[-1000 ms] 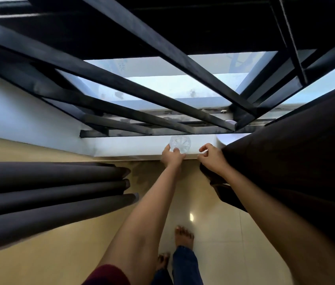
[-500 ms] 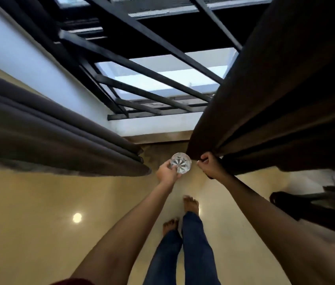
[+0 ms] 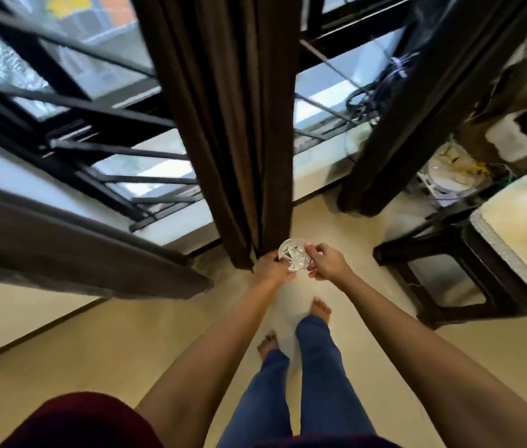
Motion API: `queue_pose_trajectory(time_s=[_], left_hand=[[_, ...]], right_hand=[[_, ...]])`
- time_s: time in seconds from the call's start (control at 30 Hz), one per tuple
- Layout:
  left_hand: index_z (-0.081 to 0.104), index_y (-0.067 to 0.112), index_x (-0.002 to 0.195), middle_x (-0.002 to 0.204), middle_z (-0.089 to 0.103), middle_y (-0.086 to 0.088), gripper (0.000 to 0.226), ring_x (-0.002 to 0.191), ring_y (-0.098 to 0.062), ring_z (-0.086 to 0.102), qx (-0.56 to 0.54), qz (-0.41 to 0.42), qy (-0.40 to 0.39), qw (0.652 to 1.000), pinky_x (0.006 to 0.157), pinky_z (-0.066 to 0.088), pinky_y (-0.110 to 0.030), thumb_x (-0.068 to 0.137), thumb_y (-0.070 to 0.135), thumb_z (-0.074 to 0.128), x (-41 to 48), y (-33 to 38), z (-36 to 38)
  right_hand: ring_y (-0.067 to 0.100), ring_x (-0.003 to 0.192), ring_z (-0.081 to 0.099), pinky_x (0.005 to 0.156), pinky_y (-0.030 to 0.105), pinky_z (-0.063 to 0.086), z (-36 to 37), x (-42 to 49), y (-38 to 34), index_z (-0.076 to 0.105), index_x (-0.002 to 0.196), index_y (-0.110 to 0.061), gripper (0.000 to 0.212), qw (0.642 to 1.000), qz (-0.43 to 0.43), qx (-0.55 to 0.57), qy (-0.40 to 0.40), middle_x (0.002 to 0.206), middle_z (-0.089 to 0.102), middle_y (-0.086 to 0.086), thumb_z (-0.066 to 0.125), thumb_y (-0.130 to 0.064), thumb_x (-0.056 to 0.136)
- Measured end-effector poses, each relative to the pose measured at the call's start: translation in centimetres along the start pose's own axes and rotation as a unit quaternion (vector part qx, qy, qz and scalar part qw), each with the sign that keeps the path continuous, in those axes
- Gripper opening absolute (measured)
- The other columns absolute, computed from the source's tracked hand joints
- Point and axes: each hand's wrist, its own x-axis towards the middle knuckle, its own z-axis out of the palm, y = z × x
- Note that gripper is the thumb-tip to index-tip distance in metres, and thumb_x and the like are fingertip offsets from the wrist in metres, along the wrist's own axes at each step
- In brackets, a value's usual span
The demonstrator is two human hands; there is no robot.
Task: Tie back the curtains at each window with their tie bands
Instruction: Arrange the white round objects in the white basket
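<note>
2 outstretched hands [image 3: 271,268] [image 3: 328,263] around clear disc [image 3: 294,257]

Clear faceted disc [image 3: 294,255]: lifted off window sill [image 3: 184,226], now held in air just below middle curtain [image 3: 236,124] hem.
Left grip [image 3: 270,270]: had reached for disc on sill; now carries it by left rim, close against curtain's lower end.
Right grip [image 3: 328,263]: let go of curtain edge, now pinches disc's right rim, just right of curtain.
View swung: dark stool [image 3: 468,253] and white basket [image 3: 520,234] now in sight, well right of curtain.
</note>
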Motion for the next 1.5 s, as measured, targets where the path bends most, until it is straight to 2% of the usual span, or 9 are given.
queue_pose_trajectory(time_s=[0.13,0.3,0.47,0.6,0.87,0.97,1.2,1.4,1.5], left_hand=[[0.058,0.013,0.126,0.113,0.066,-0.014,0.033,0.080,-0.019,0.070,0.052,0.019,-0.034,0.998,0.069,0.061,-0.031,0.093,0.012,0.058,-1.5,2.6,5.2],[0.049,0.017,0.135,0.115,0.065,-0.014,0.043,0.080,-0.017,0.067,0.063,0.021,-0.079,0.995,0.054,0.055,-0.018,0.093,0.010,0.058,-3.0,6.5,12.5],[0.055,0.016,0.126,0.109,0.065,-0.012,0.034,0.088,-0.020,0.067,0.091,0.020,-0.132,0.987,0.066,0.058,-0.026,0.092,0.011,0.059,-2.6,10.6,20.9],[0.059,0.008,0.115,0.083,0.064,-0.006,0.029,0.068,-0.013,0.063,0.126,0.020,-0.150,0.980,0.056,0.055,-0.023,0.099,0.029,0.048,-2.1,14.0,28.0],[0.058,0.015,0.079,0.066,0.056,-0.002,0.025,0.059,-0.011,0.055,0.175,0.014,-0.155,0.972,0.058,0.047,-0.021,0.098,0.027,0.049,-0.7,18.1,41.0],[0.054,0.014,0.070,0.069,0.052,-0.005,0.029,0.056,-0.013,0.048,0.207,0.005,-0.159,0.965,0.050,0.037,-0.021,0.097,0.021,0.046,0.3,18.7,45.1],[0.042,0.016,0.068,0.066,0.041,-0.001,0.032,0.057,-0.010,0.036,0.258,-0.039,-0.218,0.940,0.053,0.026,-0.019,0.099,0.009,0.038,2.6,20.7,53.3],[0.060,0.006,0.090,0.073,0.059,-0.005,0.012,0.060,-0.011,0.053,0.284,-0.020,-0.191,0.939,0.057,0.044,-0.018,0.095,0.011,0.051,6.4,21.7,58.4],[0.065,0.004,0.103,0.077,0.064,-0.006,0.017,0.063,-0.011,0.057,0.305,0.000,-0.182,0.935,0.061,0.048,-0.019,0.093,0.012,0.055,8.6,21.8,60.6]], right_hand=[[0.021,0.058,0.064,0.063,0.032,0.055,-5.0,-1.2,2.1,0.060,0.089,-0.001,0.038,0.999,-0.006,0.037,0.009,0.069,0.068,0.017,0.046,-0.036,0.098],[0.006,0.039,0.059,0.049,0.018,0.051,-12.3,-0.4,4.6,0.062,0.090,0.004,0.035,0.995,0.023,0.069,0.067,0.049,0.063,0.002,0.041,-0.023,0.100],[0.002,0.033,0.056,0.042,0.013,0.048,-20.8,1.1,6.2,0.057,0.077,-0.006,0.032,0.986,0.048,0.113,0.110,0.056,0.061,0.008,0.040,-0.018,0.101],[0.002,0.029,0.053,0.035,0.014,0.044,-27.6,3.6,8.6,0.057,0.068,-0.006,0.035,0.972,0.064,0.151,0.168,0.056,0.059,0.011,0.041,-0.014,0.098],[0.014,0.039,0.059,0.050,0.026,0.055,-40.6,8.2,14.7,0.059,0.084,0.001,0.027,0.911,0.129,0.300,0.253,0.040,0.059,-0.001,0.043,-0.015,0.099],[0.011,0.033,0.056,0.039,0.021,0.047,-44.4,9.6,16.8,0.056,0.094,0.003,0.022,0.881,0.154,0.336,0.295,0.049,0.059,0.009,0.042,-0.013,0.099],[0.026,0.055,0.062,0.062,0.036,0.057,-50.7,14.2,21.1,0.053,0.102,0.005,0.020,0.818,0.196,0.420,0.341,0.059,0.059,0.015,0.041,-0.011,0.099],[0.022,0.051,0.061,0.050,0.026,0.054,-53.7,18.6,23.9,0.051,0.110,0.007,0.024,0.791,0.235,0.446,0.347,0.060,0.059,0.015,0.039,-0.011,0.099],[0.027,0.057,0.064,0.069,0.039,0.059,-54.9,20.9,25.4,0.050,0.114,0.010,0.027,0.783,0.241,0.460,0.343,0.068,0.060,0.018,0.040,-0.010,0.098]])
